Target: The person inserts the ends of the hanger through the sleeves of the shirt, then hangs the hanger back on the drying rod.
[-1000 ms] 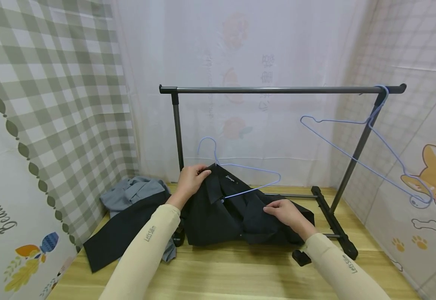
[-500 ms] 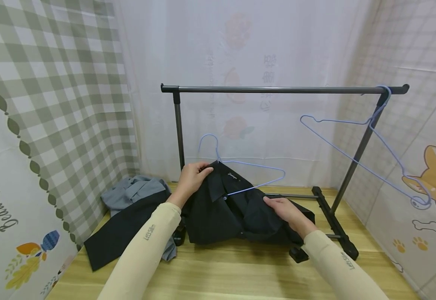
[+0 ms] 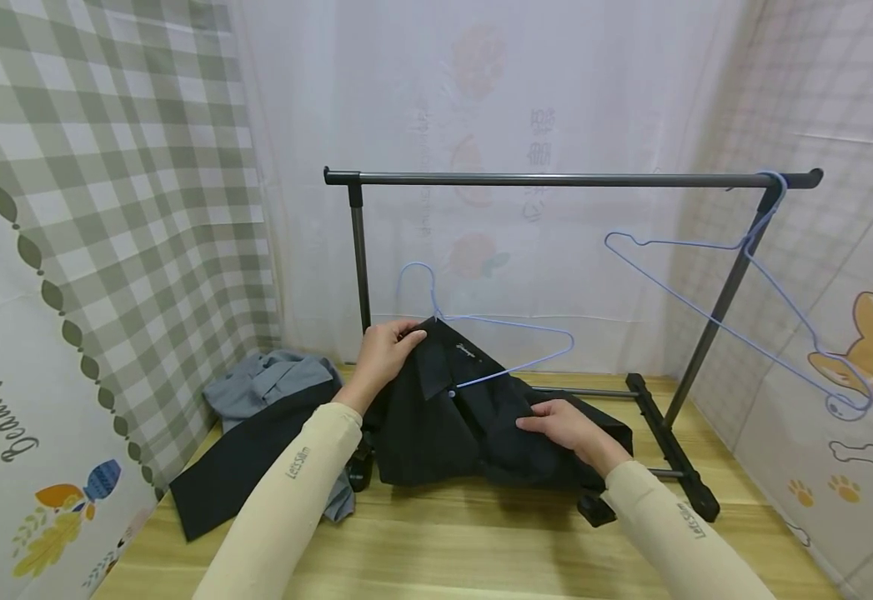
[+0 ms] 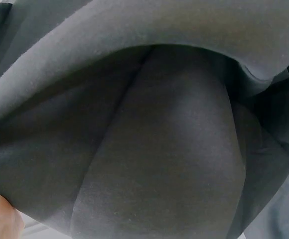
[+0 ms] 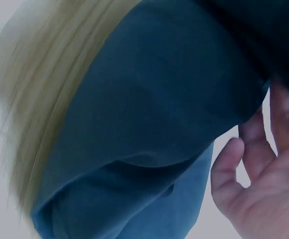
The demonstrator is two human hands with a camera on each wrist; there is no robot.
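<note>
A black collared shirt (image 3: 428, 442) is held up in front of me, its lower part near the table. One side of a blue wire hanger (image 3: 529, 323) is inside it; the other side sticks out above the open collar, hook up. My left hand (image 3: 385, 354) pinches the shirt at the collar by the hanger's neck. My right hand (image 3: 567, 429) pinches the shirt's other front edge, below the bare hanger end. Dark cloth (image 4: 159, 139) fills the left wrist view. In the right wrist view, my right hand (image 5: 269, 184) has curled fingers at the cloth, with fingertips partly hidden.
Behind the shirt stands a black garment rack (image 3: 556, 179). A second blue hanger (image 3: 676, 243) hangs at its right end. Grey clothing (image 3: 274, 383) and a black garment piece (image 3: 256, 458) lie on the wooden table (image 3: 436, 550) at left. A checked curtain (image 3: 143, 167) borders the left side.
The hanger and shirt collar have risen slightly and shifted a little right. My right hand has moved slightly left and down along the cloth. My left hand keeps its grip on the collar.
</note>
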